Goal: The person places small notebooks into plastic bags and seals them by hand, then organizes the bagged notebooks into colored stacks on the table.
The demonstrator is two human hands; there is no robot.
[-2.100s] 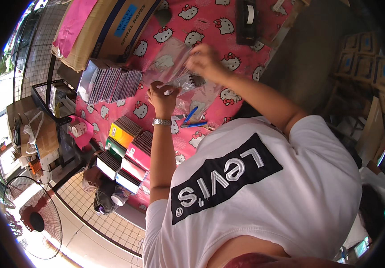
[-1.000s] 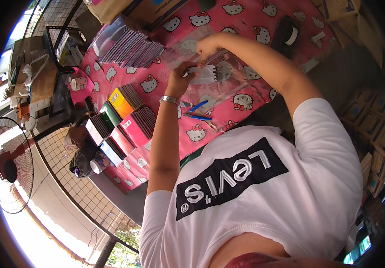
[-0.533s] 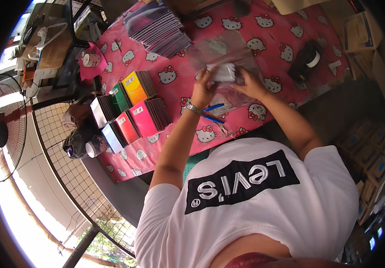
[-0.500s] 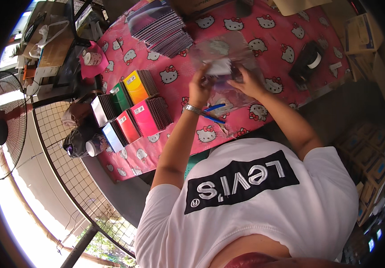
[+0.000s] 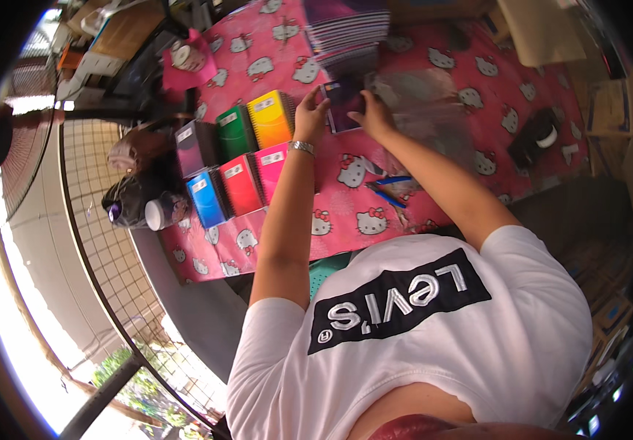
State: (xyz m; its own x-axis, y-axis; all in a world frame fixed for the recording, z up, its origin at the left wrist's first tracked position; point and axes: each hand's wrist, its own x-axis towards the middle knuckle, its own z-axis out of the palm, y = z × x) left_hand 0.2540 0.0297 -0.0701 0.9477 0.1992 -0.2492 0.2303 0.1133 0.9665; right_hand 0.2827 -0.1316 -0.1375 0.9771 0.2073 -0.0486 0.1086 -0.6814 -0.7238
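Observation:
Between my hands is a dark purple notebook [image 5: 344,108], close to the near end of a tall fanned stack of notebooks [image 5: 347,37]. My left hand [image 5: 311,116] grips its left edge, fingers closed. On the opposite edge my right hand [image 5: 375,119] is closed, the thumb pointing in over the cover. Clear plastic sheets or bags [image 5: 426,103] lie beside my right hand. To the left of my left wrist stand several piles of spiral notebooks: yellow [image 5: 269,121], green [image 5: 234,136], dark purple [image 5: 196,147], blue [image 5: 206,198], red [image 5: 241,185] and pink [image 5: 271,169].
Blue-handled pliers [image 5: 391,191] lie near the table's front edge. A black tape dispenser [image 5: 533,141] sits at the right, with cardboard boxes [image 5: 610,106] beyond. A cup [image 5: 186,57] stands at the far left, a jar [image 5: 164,213] at the near left. A pink patterned cloth [image 5: 331,238] covers the table.
Both hands have shifted left from over the plastic to the near end of the stack. The blurred white piece between them is gone from there; a dark purple notebook is now between them. The view has turned.

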